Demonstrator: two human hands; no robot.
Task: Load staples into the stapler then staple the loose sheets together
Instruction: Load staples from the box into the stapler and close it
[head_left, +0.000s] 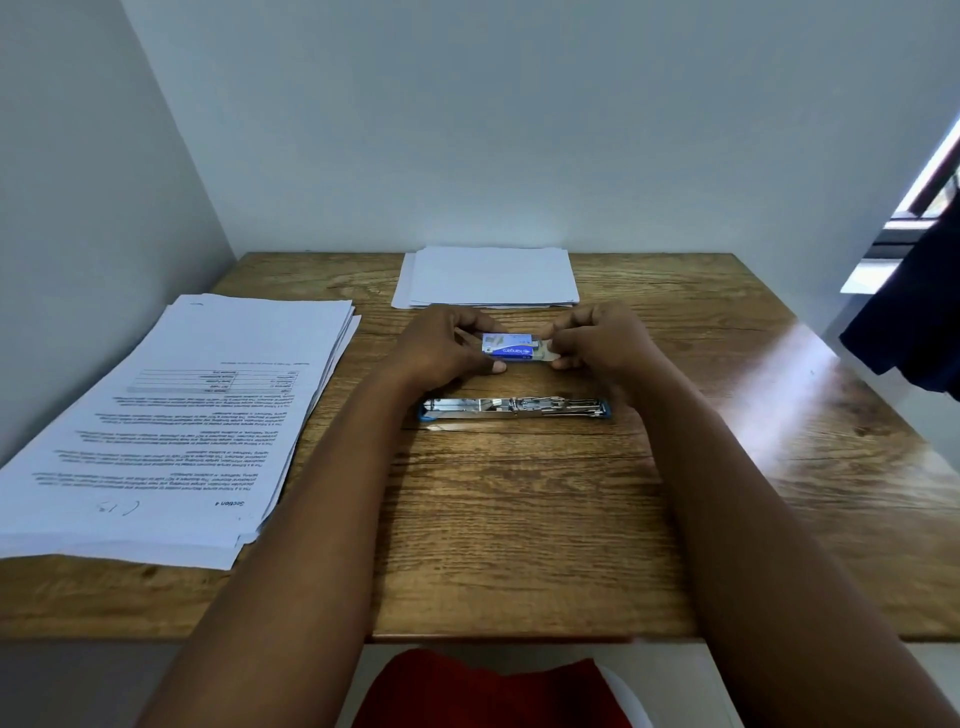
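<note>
Hands were both on the small blue-and-white cardboard staple box (508, 347), held just above the brown wood-grain table (519, 519), beyond the stapler. Left hand (441, 345) gripped the box's left end, thumb under the near edge, fingers curled over the far side. Right hand (597, 338) pinched the grey inner tray (545, 353), which stuck out of the box's right end. Staples themselves: couldn't tell from this view.

Blue-trimmed metal stapler (514, 408) lay swung fully open and flat on the table, between the forearms, nearer the person than the box, touched by neither hand.

Thick stack of printed white sheets (171, 415) sat at the table's left edge, its text upside down to the camera. Smaller stack of blank white sheets (488, 278) lay at the far edge against the wall, just beyond the hands.
</note>
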